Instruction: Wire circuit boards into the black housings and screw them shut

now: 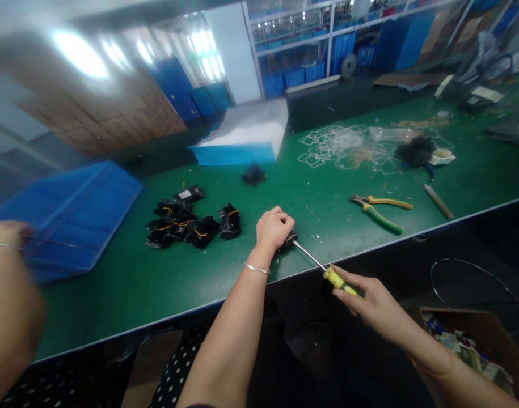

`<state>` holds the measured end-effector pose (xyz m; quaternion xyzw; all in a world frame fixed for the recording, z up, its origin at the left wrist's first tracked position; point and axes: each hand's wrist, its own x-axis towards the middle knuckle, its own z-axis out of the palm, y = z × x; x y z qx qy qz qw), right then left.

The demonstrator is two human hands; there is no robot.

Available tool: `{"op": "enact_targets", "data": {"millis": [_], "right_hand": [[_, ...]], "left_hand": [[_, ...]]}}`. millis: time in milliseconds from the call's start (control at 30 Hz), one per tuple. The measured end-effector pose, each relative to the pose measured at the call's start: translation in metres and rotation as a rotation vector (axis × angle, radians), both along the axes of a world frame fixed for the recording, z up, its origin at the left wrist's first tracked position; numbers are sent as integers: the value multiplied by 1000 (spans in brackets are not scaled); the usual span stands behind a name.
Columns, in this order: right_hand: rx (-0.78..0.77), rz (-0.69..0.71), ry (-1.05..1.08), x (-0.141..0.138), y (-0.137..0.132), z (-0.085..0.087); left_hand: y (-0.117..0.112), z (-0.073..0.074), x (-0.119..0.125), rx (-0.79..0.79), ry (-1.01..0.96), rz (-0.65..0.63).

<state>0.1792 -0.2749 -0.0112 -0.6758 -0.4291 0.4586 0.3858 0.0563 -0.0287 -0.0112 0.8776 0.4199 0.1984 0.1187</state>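
My left hand is closed on a small black part near the front edge of the green table, mostly covering it. In my right hand is a screwdriver, gripped by its yellow and dark handle. Its metal shaft slants up to the left, and the tip meets the black part. Left of my hands lies a cluster of black parts with orange wires, with one more such part closest to my left hand. Pliers with yellow and green handles rest to the right, jaws apart.
Another person's blurred arm reaches to a blue bin at the left. A blue and white box stands at the back. Thin white wire loops lie behind the pliers. A cardboard box with scraps is below the edge.
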Motion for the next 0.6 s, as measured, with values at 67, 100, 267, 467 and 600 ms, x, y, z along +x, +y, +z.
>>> {"op": "enact_targets", "data": {"millis": [67,100,267,467,600], "right_hand": [[133,34,-214,0,0,0],[191,54,-319,0,-1,0],[243,91,-859,-4,-6,-10],[156,41,-687,-1,-8,-5],[32,29,290,12,-11,6]], "left_hand": [[0,0,0,-4,12,5],[0,0,0,-4,16,8],[-3,-1,3,3,-4,59],[-5,-3,5,20,-43,101],[-5,-3,3,21,-46,96]]}}
